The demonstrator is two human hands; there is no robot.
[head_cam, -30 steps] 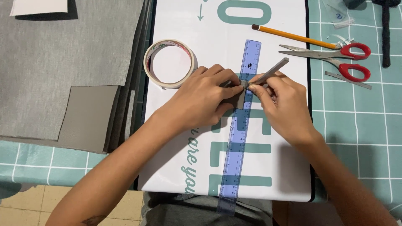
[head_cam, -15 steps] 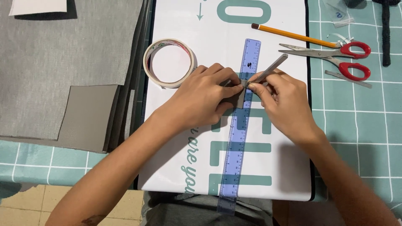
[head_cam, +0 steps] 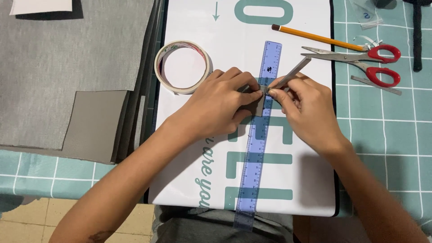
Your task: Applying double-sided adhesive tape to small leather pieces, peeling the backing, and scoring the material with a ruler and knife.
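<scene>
My left hand presses down on a small grey piece that lies against a blue see-through ruler. My right hand pinches a thin grey metal blade or strip, its tip meeting the grey piece beside the ruler. The fingertips of both hands touch over the ruler's upper half. The ruler runs lengthwise down a white board with teal lettering. Most of the grey piece is hidden under my fingers.
A roll of tape lies left of my left hand. A yellow pencil and red-handled scissors lie at the upper right. Grey sheets cover the left of the teal checked tablecloth. The table's front edge is near my body.
Both hands stay over the ruler; the blade in my right hand has barely shifted. Nothing else moved.
</scene>
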